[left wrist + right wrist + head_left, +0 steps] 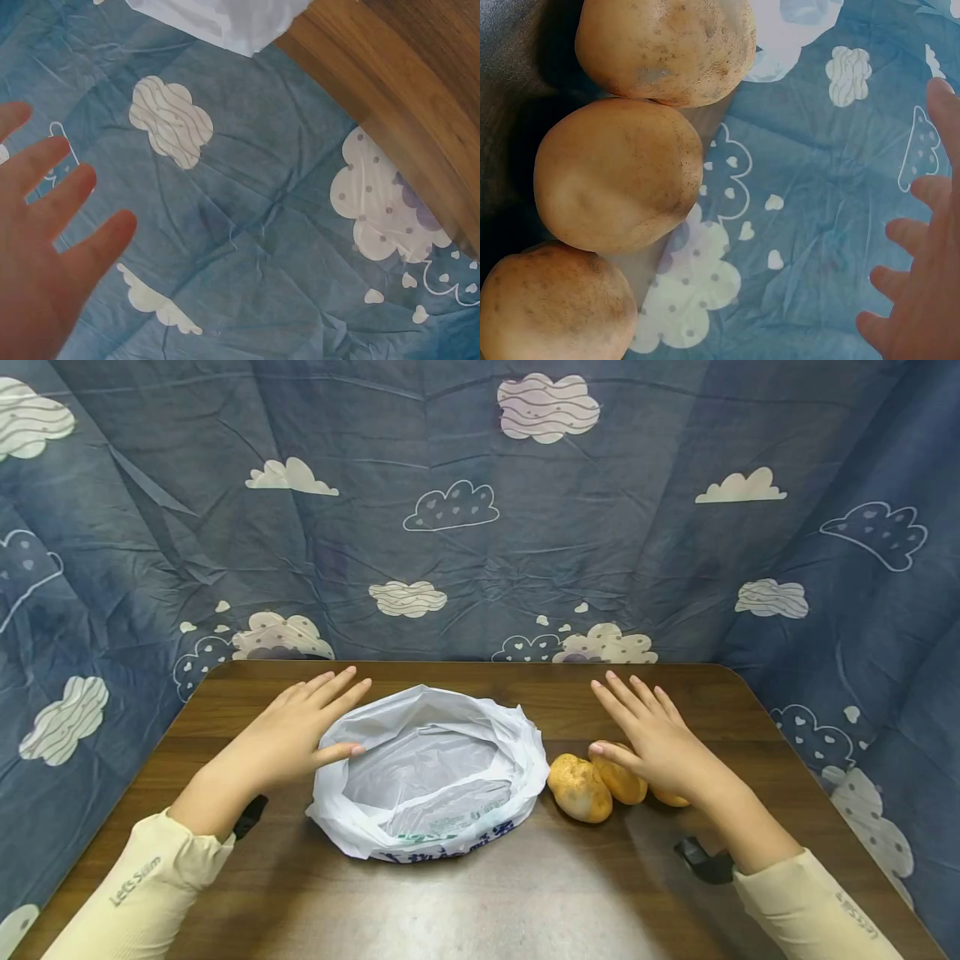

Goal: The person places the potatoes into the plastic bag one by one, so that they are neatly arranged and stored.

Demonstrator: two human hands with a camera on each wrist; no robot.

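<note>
Holds nothing at the fingers of the left hand [281, 735]: loose, spread, with the thumb overlapping the left rim of the white plastic bag [351, 825] in the head view; cannot tell whether touching. Holds nothing in the right hand [663, 743] either: fingers fanned out, clear of the potatoes [580, 789] in the right wrist view.

Between the hands, the bag, mouth gaping upward, left of the middle of the table [450, 910] and near the far edge. Looks thin, limp and very light, probably slick; likely to crumple, or tear under a hard pull. Best taken by the rim at the left and right ends, thumbs inside.

Toward the table's right edge, a row of three potatoes, nearest one just beside the bag, farthest one mostly hidden by the right hand in the head view. Should feel firm, heavy for their bulk, not slippery, apt to roll, bruising if dropped. Best taken singly, across the broad middle, thumb opposing fingers.

Beyond the far edge, a blue cloth backdrop [450, 443] with pale clouds.
</note>
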